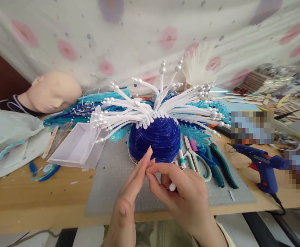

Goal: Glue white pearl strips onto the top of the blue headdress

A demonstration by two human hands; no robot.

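Blue, velvety-looking cap (155,140), white pearl-tipped stalks (164,108) above: likely light, bendy; hold by cap. Left hand (130,190) flat, right hand (184,192) grip pinched together, contents unclear.

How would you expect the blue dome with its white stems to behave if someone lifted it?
The blue dome would probably keep its shape: its curve shows no sag. The white stems may sway, being slender with beads at their tips. Their wide spread might tip the dome.
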